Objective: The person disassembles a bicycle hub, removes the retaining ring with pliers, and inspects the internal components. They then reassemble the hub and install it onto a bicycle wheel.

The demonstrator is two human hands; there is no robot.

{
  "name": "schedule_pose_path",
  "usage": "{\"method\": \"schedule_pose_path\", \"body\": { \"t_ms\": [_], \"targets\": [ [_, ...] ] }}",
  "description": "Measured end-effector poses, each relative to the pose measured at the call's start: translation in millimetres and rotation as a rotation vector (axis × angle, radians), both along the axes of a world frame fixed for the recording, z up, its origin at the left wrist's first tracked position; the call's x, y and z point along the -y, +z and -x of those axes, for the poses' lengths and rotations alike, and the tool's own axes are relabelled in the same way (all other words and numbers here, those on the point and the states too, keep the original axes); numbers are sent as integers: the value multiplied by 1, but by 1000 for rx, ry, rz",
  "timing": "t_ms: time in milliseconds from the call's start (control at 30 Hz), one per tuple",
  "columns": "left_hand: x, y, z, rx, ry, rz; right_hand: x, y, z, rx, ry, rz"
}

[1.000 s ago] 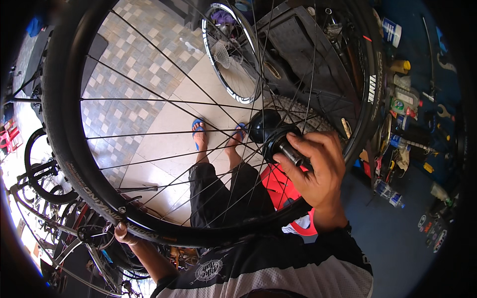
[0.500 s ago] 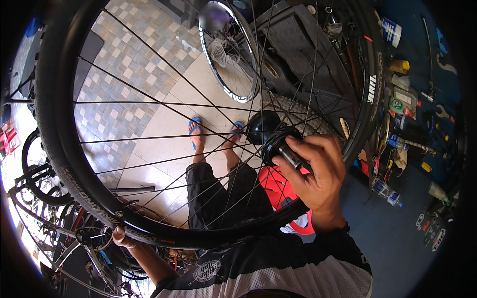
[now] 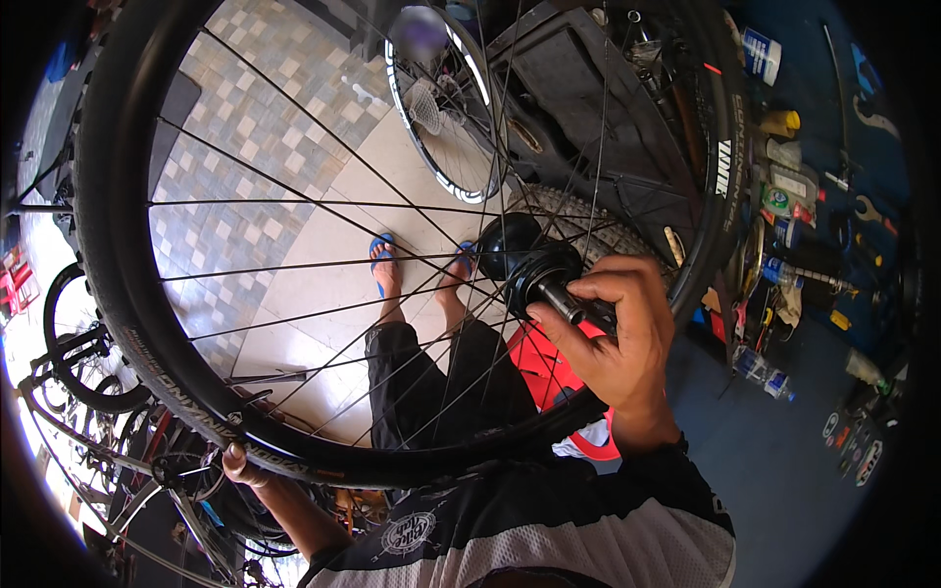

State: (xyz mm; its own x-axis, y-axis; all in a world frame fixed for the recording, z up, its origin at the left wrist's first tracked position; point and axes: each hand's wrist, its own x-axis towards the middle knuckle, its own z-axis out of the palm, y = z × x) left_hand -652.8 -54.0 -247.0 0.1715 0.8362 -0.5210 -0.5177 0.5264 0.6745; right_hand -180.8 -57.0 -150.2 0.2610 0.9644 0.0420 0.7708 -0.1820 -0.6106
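Note:
A bicycle wheel with a black tyre point(image 3: 116, 294) and thin black spokes stands tilted before me, filling much of the view. Its black hub point(image 3: 515, 250) lies right of the middle. From the hub's near side a dark metal axle end point(image 3: 561, 301) sticks out toward me. My right hand point(image 3: 627, 338) is closed about this axle end, thumb on one side and index finger on the other; the other fingers curl behind. My left hand point(image 3: 243, 466) grips the tyre at the lower left, thumb on top, its fingers hidden beneath.
Another wheel point(image 3: 461, 186) and a knobby tyre point(image 3: 578, 216) lie beyond the spokes. A red plastic stool point(image 3: 539, 367) stands by my legs. Bicycles point(image 3: 127, 470) crowd the lower left. Tools, bottles and a white tub point(image 3: 761, 57) line the blue surface at right.
The hub and the wheel's right side have shifted slightly left. My right hand has moved slightly left with the axle end. My left hand keeps its place on the tyre.

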Motion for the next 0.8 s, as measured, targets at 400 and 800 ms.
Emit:
{"method": "schedule_pose_path", "body": {
  "t_ms": [400,800],
  "targets": [
    [-8,1,-10,-16,23,-27,4,-3,-6,-65,-48,-22],
    [-17,2,-17,-58,-46,-69,43,-42,5,220,-42,-164]
  ]
}}
